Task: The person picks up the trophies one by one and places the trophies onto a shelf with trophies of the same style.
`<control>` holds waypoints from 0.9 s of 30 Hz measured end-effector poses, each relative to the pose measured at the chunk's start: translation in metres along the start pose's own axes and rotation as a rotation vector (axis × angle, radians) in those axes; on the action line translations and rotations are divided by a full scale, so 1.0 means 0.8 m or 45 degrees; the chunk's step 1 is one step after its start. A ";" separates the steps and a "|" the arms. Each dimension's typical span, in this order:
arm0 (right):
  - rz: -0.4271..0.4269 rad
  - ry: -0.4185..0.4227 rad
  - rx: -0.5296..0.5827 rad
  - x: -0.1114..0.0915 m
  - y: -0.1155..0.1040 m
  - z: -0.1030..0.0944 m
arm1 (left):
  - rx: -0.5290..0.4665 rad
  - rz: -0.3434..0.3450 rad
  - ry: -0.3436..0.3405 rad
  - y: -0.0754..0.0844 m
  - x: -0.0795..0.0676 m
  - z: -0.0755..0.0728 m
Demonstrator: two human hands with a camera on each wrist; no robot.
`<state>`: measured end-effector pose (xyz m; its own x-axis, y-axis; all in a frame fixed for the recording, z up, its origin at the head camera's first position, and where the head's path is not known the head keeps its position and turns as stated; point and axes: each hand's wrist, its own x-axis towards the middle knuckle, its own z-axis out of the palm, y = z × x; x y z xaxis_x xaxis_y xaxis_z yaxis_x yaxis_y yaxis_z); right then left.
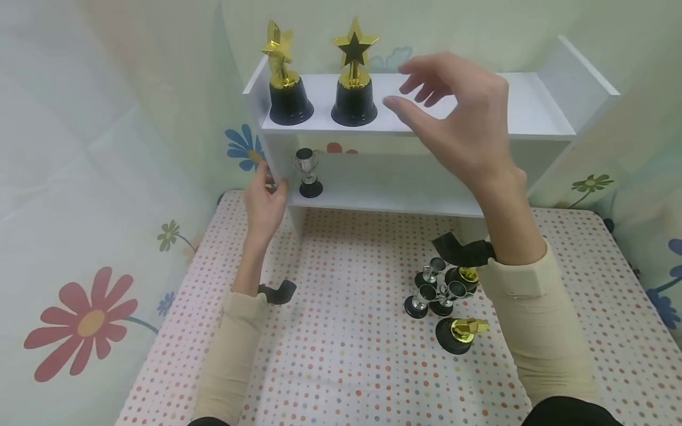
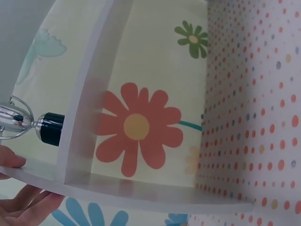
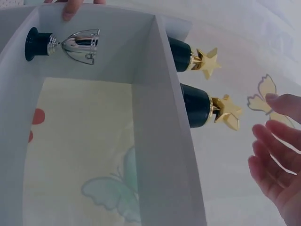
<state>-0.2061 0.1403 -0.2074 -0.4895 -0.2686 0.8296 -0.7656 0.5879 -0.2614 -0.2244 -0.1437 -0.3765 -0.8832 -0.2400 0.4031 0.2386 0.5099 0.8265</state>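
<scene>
Head view: nearest star trophy (image 1: 354, 102) stands upright, left of the right hand (image 1: 474, 121), fingers wide, empty; left hand (image 1: 266, 204) grips shelf (image 1: 394, 184).

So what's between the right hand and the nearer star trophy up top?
Nothing; the head view shows bare shelf between the right hand and that gold star trophy.

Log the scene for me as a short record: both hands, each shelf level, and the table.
left hand: grips the white shelf's left side panel
right hand: raised, holding nothing
top board: two gold star trophies, upright, toward the left end
lower board: one silver cup trophy, upright, near the left panel
table: three small silver cups and two gold trophies, grouped near the right forearm
</scene>
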 end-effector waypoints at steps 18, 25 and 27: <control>0.093 0.128 0.279 -0.088 0.011 -0.018 | -0.015 0.046 -0.056 -0.012 0.009 -0.004; 0.096 0.120 0.295 -0.124 0.010 -0.025 | -0.013 0.054 -0.034 -0.012 0.009 -0.002; 0.113 0.103 0.290 -0.136 0.010 -0.028 | -0.013 0.050 -0.039 -0.011 0.010 -0.002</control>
<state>-0.1495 0.1909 -0.2887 -0.5308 -0.1568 0.8329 -0.8000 0.4170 -0.4314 -0.2330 -0.1516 -0.3801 -0.8849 -0.1948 0.4231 0.2773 0.5097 0.8145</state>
